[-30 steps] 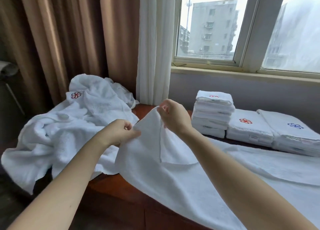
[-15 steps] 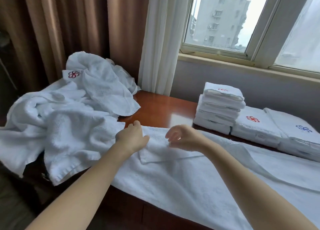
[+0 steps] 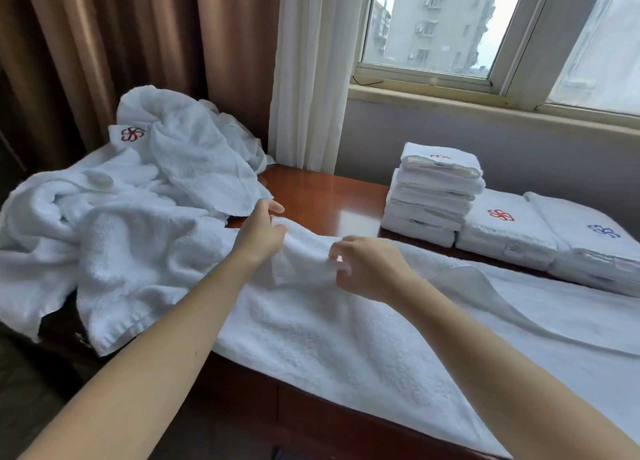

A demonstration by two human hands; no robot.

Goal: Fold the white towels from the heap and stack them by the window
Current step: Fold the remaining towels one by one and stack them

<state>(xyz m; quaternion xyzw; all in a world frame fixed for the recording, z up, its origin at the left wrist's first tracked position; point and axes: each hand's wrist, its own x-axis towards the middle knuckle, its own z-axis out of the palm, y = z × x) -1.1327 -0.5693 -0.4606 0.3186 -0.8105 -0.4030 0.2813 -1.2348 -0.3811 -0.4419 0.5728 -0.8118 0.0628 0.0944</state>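
One spread towel (image 3: 329,338) is lying across the near part of a wooden table (image 3: 329,196), with its left end corner folded over. The left hand (image 3: 261,238) is gripping that end at its far edge, fingers curled into the cloth. The right hand (image 3: 367,269) is pinching the folded corner just beside it with curled fingertips. The terry cloth is looking thick, soft and floppy. It is probably light but limp, so it is best held by the corners and hemmed edges, one in each hand. A heap (image 3: 138,217) of unfolded towels, too tangled to count, is sitting on the left. Three folded piles are standing on the far right under the window (image 3: 433,27): a tall stack (image 3: 436,193) of about five, a red-emblem pile (image 3: 502,224) and a blue-emblem pile (image 3: 595,241).
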